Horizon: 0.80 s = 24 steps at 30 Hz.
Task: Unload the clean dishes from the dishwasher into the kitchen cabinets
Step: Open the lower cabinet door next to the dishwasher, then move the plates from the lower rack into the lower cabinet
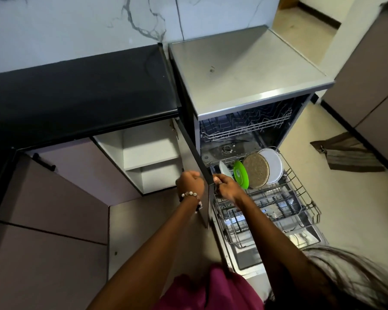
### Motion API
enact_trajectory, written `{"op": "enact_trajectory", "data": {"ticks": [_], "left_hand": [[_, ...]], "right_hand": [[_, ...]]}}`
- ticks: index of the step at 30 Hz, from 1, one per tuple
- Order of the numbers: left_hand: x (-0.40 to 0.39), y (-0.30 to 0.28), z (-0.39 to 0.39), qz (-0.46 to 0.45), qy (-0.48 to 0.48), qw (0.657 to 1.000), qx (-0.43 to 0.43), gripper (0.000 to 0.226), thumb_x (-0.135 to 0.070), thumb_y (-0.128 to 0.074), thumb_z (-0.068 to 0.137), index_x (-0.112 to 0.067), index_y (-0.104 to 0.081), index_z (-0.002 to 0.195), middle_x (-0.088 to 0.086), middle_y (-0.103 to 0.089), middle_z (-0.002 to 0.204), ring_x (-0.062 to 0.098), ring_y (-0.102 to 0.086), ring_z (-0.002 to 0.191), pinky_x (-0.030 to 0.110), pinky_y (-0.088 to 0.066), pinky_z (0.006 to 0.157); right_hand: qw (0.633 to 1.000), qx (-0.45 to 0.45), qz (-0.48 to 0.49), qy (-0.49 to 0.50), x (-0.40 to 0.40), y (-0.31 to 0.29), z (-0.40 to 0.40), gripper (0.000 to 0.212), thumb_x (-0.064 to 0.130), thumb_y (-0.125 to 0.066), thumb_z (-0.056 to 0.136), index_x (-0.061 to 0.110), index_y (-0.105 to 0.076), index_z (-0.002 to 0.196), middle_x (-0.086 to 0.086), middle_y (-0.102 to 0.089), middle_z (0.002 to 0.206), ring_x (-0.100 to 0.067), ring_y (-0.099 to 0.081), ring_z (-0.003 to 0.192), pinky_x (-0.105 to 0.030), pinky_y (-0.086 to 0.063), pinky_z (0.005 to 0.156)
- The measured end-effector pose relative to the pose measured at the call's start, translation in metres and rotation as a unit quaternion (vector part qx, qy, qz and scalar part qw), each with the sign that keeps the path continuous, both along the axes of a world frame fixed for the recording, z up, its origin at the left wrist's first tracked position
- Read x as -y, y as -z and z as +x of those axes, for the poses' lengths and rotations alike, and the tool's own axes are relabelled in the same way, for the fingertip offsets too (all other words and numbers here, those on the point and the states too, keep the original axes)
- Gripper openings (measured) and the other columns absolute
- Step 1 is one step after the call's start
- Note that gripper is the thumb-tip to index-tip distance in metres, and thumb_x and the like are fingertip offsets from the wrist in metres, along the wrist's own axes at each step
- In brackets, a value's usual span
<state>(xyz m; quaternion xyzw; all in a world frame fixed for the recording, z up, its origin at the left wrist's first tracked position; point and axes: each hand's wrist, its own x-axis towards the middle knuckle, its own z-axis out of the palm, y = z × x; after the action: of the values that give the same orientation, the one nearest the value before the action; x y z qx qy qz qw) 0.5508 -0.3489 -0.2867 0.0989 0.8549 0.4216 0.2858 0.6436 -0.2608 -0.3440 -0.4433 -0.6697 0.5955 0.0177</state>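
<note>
The dishwasher (251, 70) stands open with its lower rack (300, 186) pulled out. Upright at the rack's back are a small white plate (224, 169), a green plate (241, 175), a speckled brown plate (255, 170) and a large white plate (274, 164). My right hand (227, 189) reaches over the rack's left corner, thumb and fingers pinched on the small white plate's lower rim. My left hand (189, 182), with a bead bracelet, is a closed fist just left of the open cabinet door (205, 198), with nothing visible in it. The open cabinet (152, 153) shows bare white shelves.
The dark cabinet door juts out edge-on between my two hands. The empty upper rack (244, 126) sits inside the dishwasher. A black countertop (76, 92) runs to the left. The dishwasher's lowered door (278, 249) lies under the rack. A brown cloth (345, 153) lies on the floor at right.
</note>
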Motion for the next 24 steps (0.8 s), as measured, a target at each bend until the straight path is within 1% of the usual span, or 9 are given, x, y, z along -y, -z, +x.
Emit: {"op": "enact_trajectory", "data": {"ticks": [2,4,6,8,10,13,16,20,24], "left_hand": [[-0.006,-0.014,0.006,0.032,-0.075,0.994,-0.073,0.025,-0.004,-0.050,0.084,-0.012,-0.073,0.092,0.015,-0.072,0.097,0.034,-0.066,0.091,0.036,-0.055,0.082],[-0.019,-0.015,0.013,0.112,-0.043,0.987,-0.111,0.029,-0.001,-0.047,0.084,-0.013,-0.072,0.091,0.013,-0.073,0.090,0.031,-0.067,0.084,0.037,-0.057,0.077],[-0.035,-0.011,0.024,0.189,0.019,0.976,-0.108,0.030,-0.001,-0.046,0.082,-0.016,-0.070,0.088,0.007,-0.072,0.080,0.026,-0.068,0.075,0.040,-0.058,0.073],[-0.055,-0.005,0.037,0.206,0.075,0.971,-0.097,0.029,-0.005,-0.045,0.080,-0.019,-0.069,0.087,0.005,-0.070,0.076,0.025,-0.068,0.072,0.042,-0.059,0.071],[-0.073,0.001,0.053,0.205,0.118,0.968,-0.088,0.028,-0.007,-0.046,0.077,-0.017,-0.070,0.087,0.009,-0.072,0.080,0.029,-0.069,0.074,0.044,-0.059,0.072],[-0.106,0.019,0.072,0.173,0.175,0.968,-0.054,0.028,-0.003,-0.047,0.077,-0.012,-0.071,0.089,0.014,-0.073,0.084,0.032,-0.070,0.076,0.046,-0.058,0.074],[-0.146,0.053,0.080,0.110,0.186,0.976,-0.023,0.024,-0.002,-0.049,0.076,-0.006,-0.071,0.087,0.020,-0.072,0.084,0.036,-0.069,0.078,0.050,-0.058,0.073],[-0.200,0.121,0.087,-0.011,0.170,0.985,0.018,0.016,-0.020,-0.061,0.071,-0.012,-0.072,0.080,0.019,-0.073,0.085,0.039,-0.069,0.081,0.052,-0.057,0.074],[-0.264,0.162,0.110,-0.100,0.217,0.971,-0.006,0.016,-0.015,-0.061,0.083,-0.007,-0.075,0.086,0.021,-0.073,0.088,0.039,-0.067,0.085,0.045,-0.056,0.079]], "right_hand": [[1.000,-0.006,-0.005,0.022,0.003,-0.017,0.007,0.023,0.037,-0.044,0.098,0.026,-0.060,0.108,0.000,-0.063,0.087,-0.018,-0.059,0.077,-0.040,-0.055,0.074],[0.998,-0.018,-0.014,0.058,0.004,-0.026,0.021,0.021,0.032,-0.045,0.099,0.019,-0.061,0.104,0.000,-0.060,0.079,-0.017,-0.056,0.070,-0.032,-0.050,0.059],[0.994,-0.038,-0.021,0.098,0.001,-0.025,0.039,0.023,0.025,-0.045,0.100,0.008,-0.060,0.105,-0.006,-0.063,0.084,-0.020,-0.055,0.068,-0.028,-0.044,0.053],[0.989,-0.040,-0.024,0.143,-0.007,-0.022,0.062,0.021,0.021,-0.045,0.100,0.006,-0.059,0.104,-0.009,-0.065,0.085,-0.019,-0.054,0.061,-0.025,-0.040,0.051],[0.983,-0.035,-0.014,0.179,-0.018,-0.016,0.086,0.018,0.016,-0.046,0.099,0.005,-0.060,0.099,-0.009,-0.068,0.080,-0.019,-0.055,0.057,-0.026,-0.041,0.052],[0.975,-0.020,-0.001,0.224,-0.045,-0.009,0.120,0.019,0.012,-0.046,0.098,0.006,-0.062,0.090,-0.011,-0.068,0.076,-0.021,-0.058,0.057,-0.023,-0.045,0.048],[0.969,-0.001,-0.005,0.246,-0.082,0.001,0.149,0.025,0.009,-0.044,0.098,0.011,-0.060,0.079,-0.010,-0.066,0.074,-0.018,-0.057,0.056,-0.021,-0.044,0.047],[0.963,0.028,-0.025,0.265,-0.147,0.038,0.184,0.023,0.008,-0.045,0.097,0.001,-0.064,0.086,-0.009,-0.068,0.071,-0.016,-0.059,0.056,-0.027,-0.046,0.052],[0.960,0.048,-0.057,0.270,-0.227,0.089,0.212,0.023,0.004,-0.046,0.094,0.006,-0.065,0.082,-0.012,-0.069,0.073,-0.018,-0.060,0.058,-0.027,-0.047,0.056]]}}
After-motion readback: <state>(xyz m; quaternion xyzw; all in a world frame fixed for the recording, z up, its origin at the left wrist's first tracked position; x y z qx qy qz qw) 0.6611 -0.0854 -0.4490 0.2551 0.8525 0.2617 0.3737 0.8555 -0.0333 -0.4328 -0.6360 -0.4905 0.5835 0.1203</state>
